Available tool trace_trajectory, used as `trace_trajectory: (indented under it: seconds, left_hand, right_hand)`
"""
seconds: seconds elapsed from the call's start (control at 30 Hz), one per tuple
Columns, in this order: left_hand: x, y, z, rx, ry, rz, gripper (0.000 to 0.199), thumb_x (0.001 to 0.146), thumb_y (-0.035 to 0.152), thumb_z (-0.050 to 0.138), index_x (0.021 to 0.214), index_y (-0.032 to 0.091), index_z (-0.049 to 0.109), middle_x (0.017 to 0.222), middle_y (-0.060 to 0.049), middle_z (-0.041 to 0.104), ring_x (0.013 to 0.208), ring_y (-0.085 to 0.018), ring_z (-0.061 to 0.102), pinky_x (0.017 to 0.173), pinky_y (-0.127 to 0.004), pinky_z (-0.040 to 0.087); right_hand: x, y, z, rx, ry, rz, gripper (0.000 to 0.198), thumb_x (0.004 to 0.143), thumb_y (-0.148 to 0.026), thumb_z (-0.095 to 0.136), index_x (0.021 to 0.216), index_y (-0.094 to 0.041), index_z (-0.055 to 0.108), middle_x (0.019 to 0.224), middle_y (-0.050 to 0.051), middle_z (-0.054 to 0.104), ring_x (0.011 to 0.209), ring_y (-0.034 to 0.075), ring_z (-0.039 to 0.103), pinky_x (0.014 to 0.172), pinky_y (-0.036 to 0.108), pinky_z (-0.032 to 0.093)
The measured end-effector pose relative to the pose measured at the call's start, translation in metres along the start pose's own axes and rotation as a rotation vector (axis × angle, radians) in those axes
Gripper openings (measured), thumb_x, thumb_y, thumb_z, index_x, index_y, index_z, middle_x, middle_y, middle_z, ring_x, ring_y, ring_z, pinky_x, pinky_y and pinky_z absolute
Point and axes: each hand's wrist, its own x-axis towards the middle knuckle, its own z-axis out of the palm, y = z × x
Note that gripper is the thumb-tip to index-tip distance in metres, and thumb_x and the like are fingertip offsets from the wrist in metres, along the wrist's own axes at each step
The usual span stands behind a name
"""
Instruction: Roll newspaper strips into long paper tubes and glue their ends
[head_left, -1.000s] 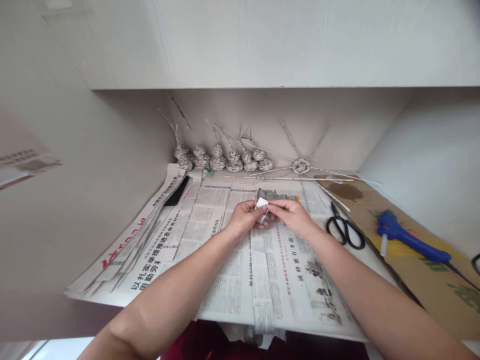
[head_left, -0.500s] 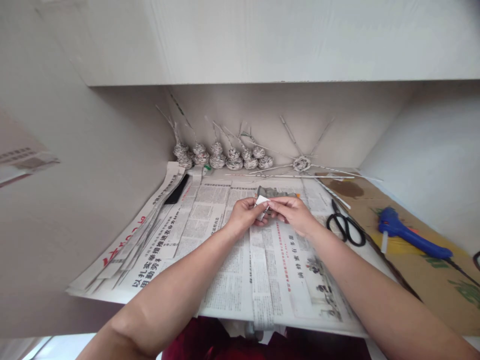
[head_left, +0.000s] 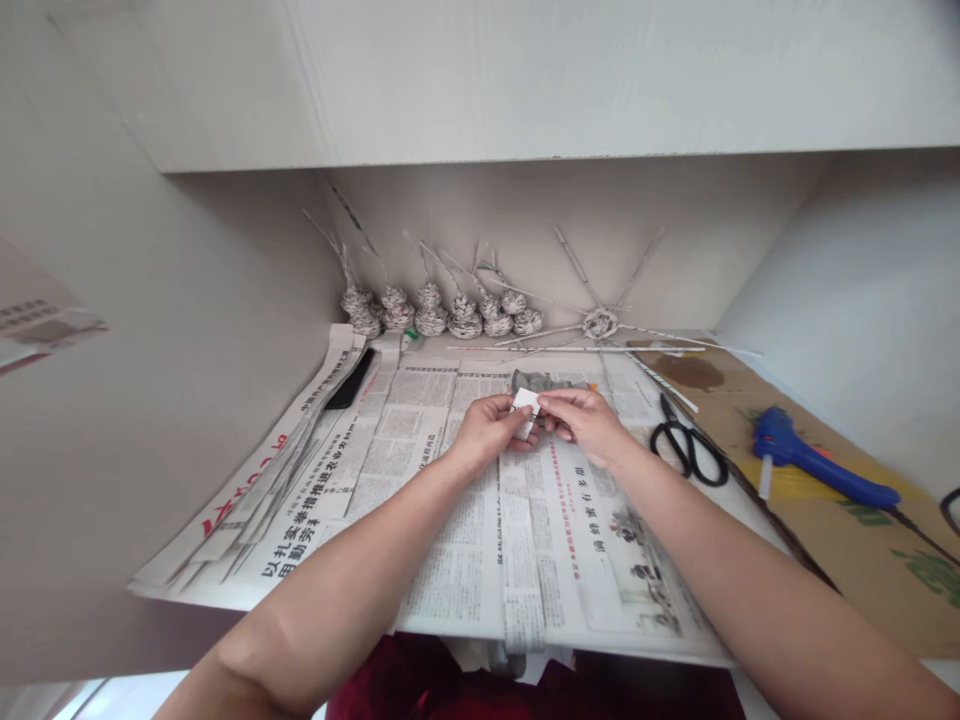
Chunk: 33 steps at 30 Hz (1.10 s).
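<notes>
Over the middle of the newspaper-covered table, my left hand (head_left: 491,430) pinches a small piece of white paper (head_left: 527,400) with some print on it, thumb on top. My right hand (head_left: 585,418) has its thumb and fingertips closed at the paper's upper right corner. Just behind my hands lies a lumpy grey object (head_left: 529,380), partly hidden by them. A long newspaper strip (head_left: 523,570) runs toward me below my hands and over the table's front edge; whether it joins the held paper I cannot tell.
Several gourd-shaped woven paper pieces (head_left: 465,325) line the back wall. Right of them sits a woven ring (head_left: 600,322) with paper sticks radiating out. Black-handled scissors (head_left: 690,450) and a blue glue gun (head_left: 817,465) lie right, near cardboard (head_left: 847,555). Newspaper strips (head_left: 247,500) are stacked left, beside a black object (head_left: 351,380).
The right fingertips have shifted slightly on the paper's corner, and more of its white face shows. The whole view has moved a little; the left hand keeps its pinch.
</notes>
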Motion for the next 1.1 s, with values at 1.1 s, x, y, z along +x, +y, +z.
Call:
trace_trajectory:
  seconds: [1.1]
  left_hand:
    - [0.0,-0.001,-0.002,0.079,-0.008,-0.022,0.033,0.075,0.042,0.066,0.086,0.011,0.065,0.071,-0.007,0.066,0.055,-0.012,0.061,0.048,-0.022,0.051]
  right_hand:
    - [-0.001,-0.001,0.0,-0.09,-0.099,-0.011,0.03,0.063,-0.041,0.075,0.076,-0.014,0.072,0.054,-0.002,0.056,0.047,0.007,0.043,0.04,0.02,0.026]
